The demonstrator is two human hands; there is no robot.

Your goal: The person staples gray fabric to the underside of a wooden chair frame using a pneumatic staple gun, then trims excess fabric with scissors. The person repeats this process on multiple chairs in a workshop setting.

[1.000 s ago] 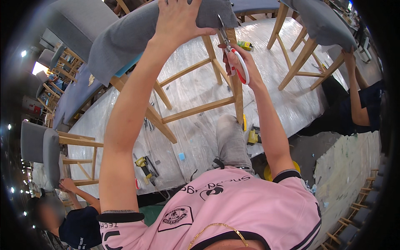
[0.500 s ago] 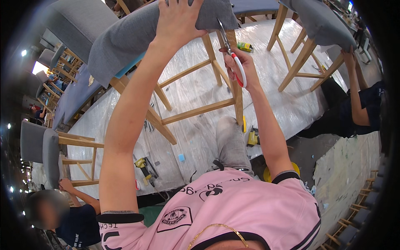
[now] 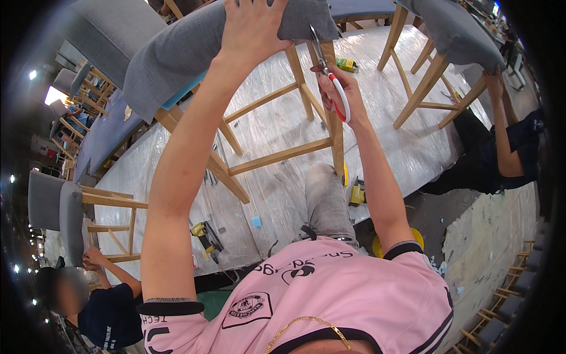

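Observation:
In front of me stands a chair with a wooden frame (image 3: 283, 156) and grey fabric (image 3: 177, 65) draped over its seat. My left hand (image 3: 252, 29) lies on the fabric with its fingers spread, pressing near the front edge. A pair of scissors (image 3: 338, 94) with red and white handles is in my right hand (image 3: 341, 88), below the fabric's right end. Their blades point up, with the tips at the cloth's lower edge. Light blue material (image 3: 181, 94) shows under the fabric at the left.
Plastic sheeting (image 3: 259, 206) covers the work surface. A staple gun (image 3: 206, 241) lies at left, another (image 3: 357, 192) right of my leg. A green-yellow box (image 3: 346, 64) sits beyond the chair. Co-workers handle a chair (image 3: 436, 65) at right and another (image 3: 71, 218) at left.
My hands and the scissors stay almost where they were. The co-worker at the lower left has shifted slightly.

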